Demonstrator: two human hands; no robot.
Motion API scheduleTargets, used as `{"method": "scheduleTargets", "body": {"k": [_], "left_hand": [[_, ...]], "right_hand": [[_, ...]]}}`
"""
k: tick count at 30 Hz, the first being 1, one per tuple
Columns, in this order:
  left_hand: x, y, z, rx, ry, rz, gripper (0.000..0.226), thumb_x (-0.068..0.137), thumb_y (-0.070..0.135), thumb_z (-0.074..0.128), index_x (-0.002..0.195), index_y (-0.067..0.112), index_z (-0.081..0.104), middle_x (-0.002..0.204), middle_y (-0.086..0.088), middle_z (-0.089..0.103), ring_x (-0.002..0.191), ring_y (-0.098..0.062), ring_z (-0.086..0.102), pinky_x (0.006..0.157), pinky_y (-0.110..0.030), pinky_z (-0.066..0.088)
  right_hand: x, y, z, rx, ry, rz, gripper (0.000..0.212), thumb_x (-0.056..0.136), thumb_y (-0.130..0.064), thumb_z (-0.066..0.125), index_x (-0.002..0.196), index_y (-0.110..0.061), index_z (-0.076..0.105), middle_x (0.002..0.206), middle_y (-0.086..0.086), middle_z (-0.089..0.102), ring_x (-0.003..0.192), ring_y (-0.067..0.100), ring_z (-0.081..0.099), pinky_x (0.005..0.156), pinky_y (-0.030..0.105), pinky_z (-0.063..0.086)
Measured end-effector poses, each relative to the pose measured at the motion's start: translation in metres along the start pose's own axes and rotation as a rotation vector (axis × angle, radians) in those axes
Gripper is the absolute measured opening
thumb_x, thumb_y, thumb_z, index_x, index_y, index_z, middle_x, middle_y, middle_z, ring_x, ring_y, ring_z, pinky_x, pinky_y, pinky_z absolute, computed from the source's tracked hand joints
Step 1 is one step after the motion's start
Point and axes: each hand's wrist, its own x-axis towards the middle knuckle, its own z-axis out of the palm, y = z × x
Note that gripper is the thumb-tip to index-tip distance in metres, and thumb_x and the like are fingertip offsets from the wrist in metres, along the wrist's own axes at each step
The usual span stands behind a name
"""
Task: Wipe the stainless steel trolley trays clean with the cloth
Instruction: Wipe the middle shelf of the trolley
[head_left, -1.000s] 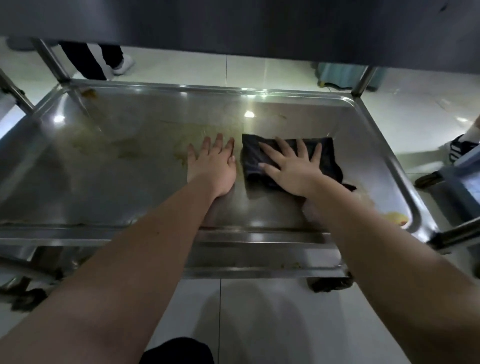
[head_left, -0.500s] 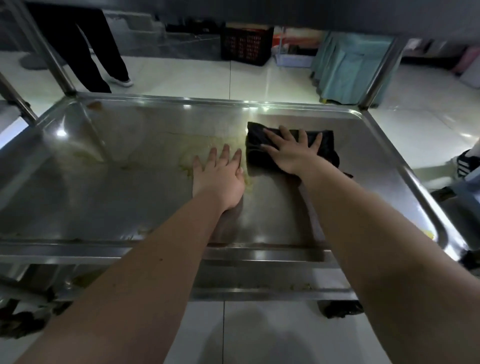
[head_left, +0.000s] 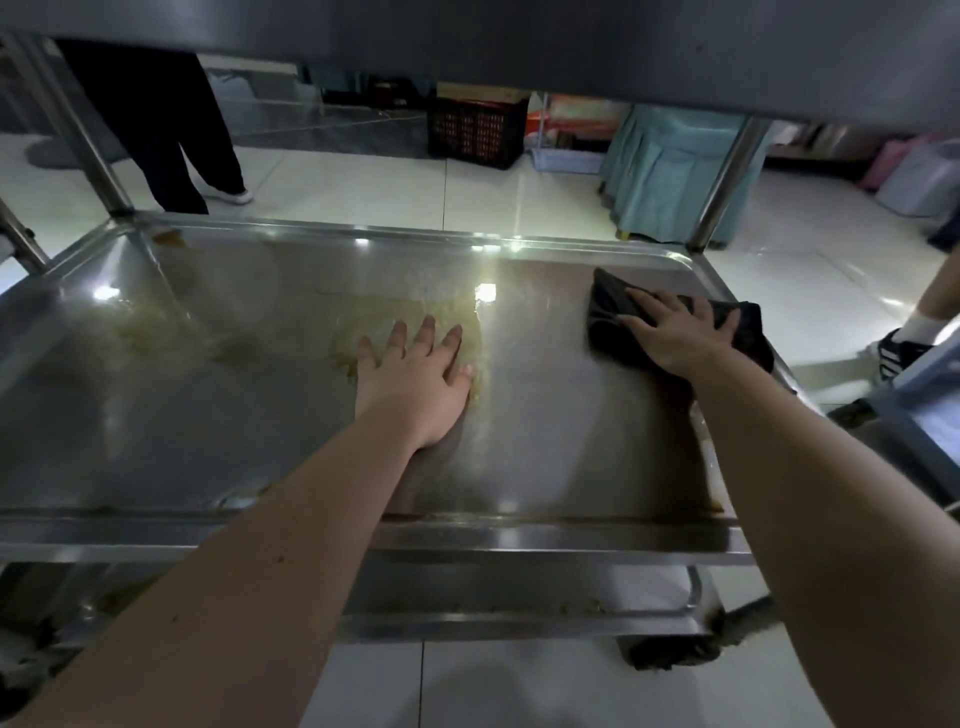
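Your right hand (head_left: 675, 340) lies flat on the dark cloth (head_left: 605, 314) with its fingers spread and straight, pressing it down rather than gripping it. The cloth sits in the far right corner of the trolley's middle tray (head_left: 208, 447), close to the back rim and the right edge. Your left hand (head_left: 415, 382) rests palm-down on the bare steel near the middle of the same tray, fingers relaxed and slightly apart, holding nothing. Its fingertips touch a yellowish greasy smear (head_left: 363, 312) that spreads to the left across the back half of the tray. The steel between your hands looks cleaner and shines. Below, the lower tray (head_left: 519, 597) shows crumbs along its front edge. Beyond the trolley, a person's dark trouser legs (head_left: 156, 130) stand on the tiled floor, and a black crate (head_left: 475, 130) sits farther back.
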Motion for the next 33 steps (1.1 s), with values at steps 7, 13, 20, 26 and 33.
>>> {"method": "scheduleTargets", "body": {"k": [7,13,20,26,33], "left_hand": [[0.002,-0.004,0.000,0.002,0.000,0.001,0.058,0.099,0.054,0.012,0.155,0.037,0.003,0.164,0.007,-0.004,0.151,-0.024,-0.003,0.117,-0.059,0.000],[0.001,0.000,-0.002,-0.021,-0.004,-0.004,0.060,0.099,0.056,0.013,0.155,0.039,0.004,0.164,0.008,-0.003,0.151,-0.022,-0.003,0.118,-0.056,0.000],[0.004,0.001,0.005,0.003,0.029,-0.005,0.059,0.099,0.056,0.012,0.154,0.039,0.004,0.164,0.007,-0.002,0.151,-0.024,-0.002,0.117,-0.057,0.000],[0.004,-0.003,0.004,0.010,0.014,-0.007,0.056,0.101,0.051,0.012,0.155,0.038,0.003,0.164,0.007,-0.003,0.151,-0.025,-0.002,0.116,-0.058,0.000],[-0.003,-0.003,-0.001,-0.002,0.006,-0.011,0.055,0.101,0.048,0.014,0.155,0.037,0.006,0.165,0.006,0.001,0.151,-0.026,0.000,0.117,-0.058,0.002]], "right_hand": [[-0.008,-0.117,0.015,0.012,-0.017,-0.278,0.060,0.090,-0.074,0.023,0.146,-0.060,0.009,0.163,-0.017,0.007,0.149,0.034,-0.005,0.102,0.071,-0.019],[-0.004,-0.103,0.015,0.000,-0.015,-0.303,0.063,0.085,-0.079,0.025,0.145,-0.061,0.012,0.162,-0.017,0.012,0.149,0.032,-0.002,0.105,0.071,-0.017],[0.015,0.033,-0.006,-0.042,-0.016,0.030,0.071,0.079,-0.089,0.016,0.144,-0.063,0.006,0.163,-0.016,0.007,0.148,0.041,-0.003,0.107,0.071,-0.015],[-0.014,-0.078,0.014,0.004,0.005,-0.185,0.070,0.080,-0.084,0.018,0.145,-0.060,0.011,0.162,-0.015,0.010,0.147,0.043,-0.002,0.104,0.074,-0.013],[-0.072,-0.048,0.013,0.014,-0.062,-0.220,0.068,0.078,-0.086,0.019,0.142,-0.064,0.009,0.162,-0.020,0.006,0.148,0.037,-0.006,0.106,0.071,-0.017]]}}
